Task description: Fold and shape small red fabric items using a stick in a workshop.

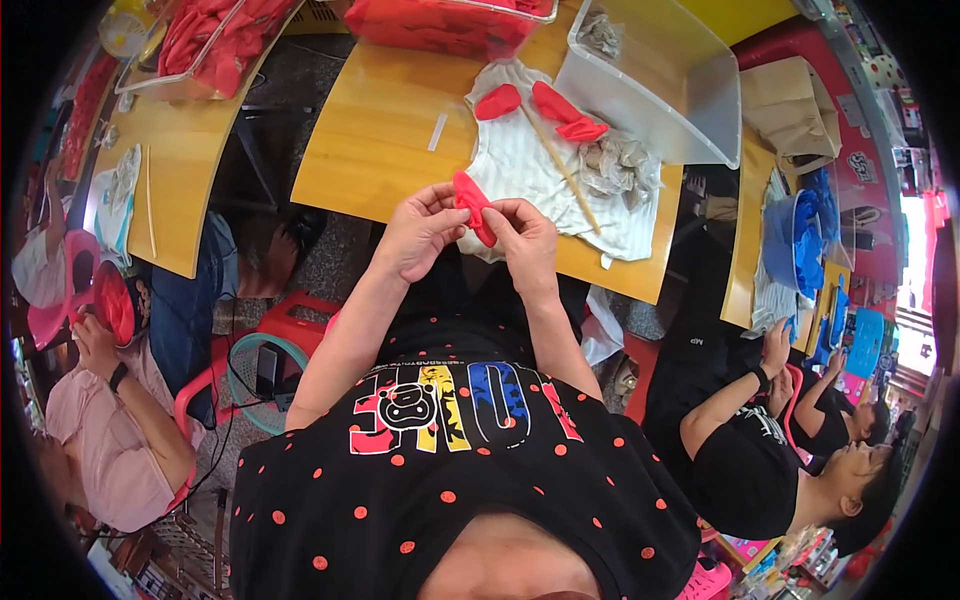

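Note:
In front of me, at the near edge of the wooden table, both hands hold a small red fabric piece (474, 203). My left hand (424, 230) pinches its left side, and the fingers of my right hand (524, 240) are closed on the right side. Just beyond lies a white striped cloth (505, 150), flat on the table and partly over its near edge. On the cloth rest a red fabric piece (497, 101), more red fabric (568, 115), a thin wooden stick (562, 170) and a crumpled greyish, see-through bundle (620, 172).
A clear plastic bin (690, 125) stands at the table's far right, and a tub full of red pieces (450, 28) at the back. A white strip (437, 131) lies left of the cloth. People work at side tables left and right; a blue-filled tub (780, 240) is on the right.

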{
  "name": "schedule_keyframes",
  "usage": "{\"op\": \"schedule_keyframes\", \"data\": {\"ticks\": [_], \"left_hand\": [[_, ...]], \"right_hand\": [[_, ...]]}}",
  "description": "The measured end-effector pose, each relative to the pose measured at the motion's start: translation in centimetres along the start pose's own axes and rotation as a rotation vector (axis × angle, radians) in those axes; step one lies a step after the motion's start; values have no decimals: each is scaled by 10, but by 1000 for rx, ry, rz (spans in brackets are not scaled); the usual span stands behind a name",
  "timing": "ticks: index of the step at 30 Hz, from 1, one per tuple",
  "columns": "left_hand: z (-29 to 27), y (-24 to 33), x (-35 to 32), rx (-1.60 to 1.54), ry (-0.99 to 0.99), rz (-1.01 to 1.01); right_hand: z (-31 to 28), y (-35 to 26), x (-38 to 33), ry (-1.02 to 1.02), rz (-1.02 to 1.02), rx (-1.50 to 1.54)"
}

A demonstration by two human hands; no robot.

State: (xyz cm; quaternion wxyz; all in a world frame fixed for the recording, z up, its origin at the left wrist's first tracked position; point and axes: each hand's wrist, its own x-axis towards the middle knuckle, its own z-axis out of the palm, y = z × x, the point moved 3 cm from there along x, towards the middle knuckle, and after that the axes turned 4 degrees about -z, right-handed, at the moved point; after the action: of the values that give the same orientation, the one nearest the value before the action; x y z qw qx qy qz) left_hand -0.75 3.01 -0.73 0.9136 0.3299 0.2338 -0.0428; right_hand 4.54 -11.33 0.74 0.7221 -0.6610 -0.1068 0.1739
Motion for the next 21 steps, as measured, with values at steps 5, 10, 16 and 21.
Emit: {"op": "schedule_keyframes", "data": {"ticks": [5,10,16,21], "left_hand": [[-3,3,4,420,198,258],[8,8,4,228,159,280],[11,-1,2,185,82,37],[19,4,1,390,128,280]], "right_hand": [[5,-18,-5,32,-358,-418],[7,-22,-6,72,-428,-481],[-2,-16,-2,133,-302,-293],[-5,-19,-3,119,-314,-370]]}}
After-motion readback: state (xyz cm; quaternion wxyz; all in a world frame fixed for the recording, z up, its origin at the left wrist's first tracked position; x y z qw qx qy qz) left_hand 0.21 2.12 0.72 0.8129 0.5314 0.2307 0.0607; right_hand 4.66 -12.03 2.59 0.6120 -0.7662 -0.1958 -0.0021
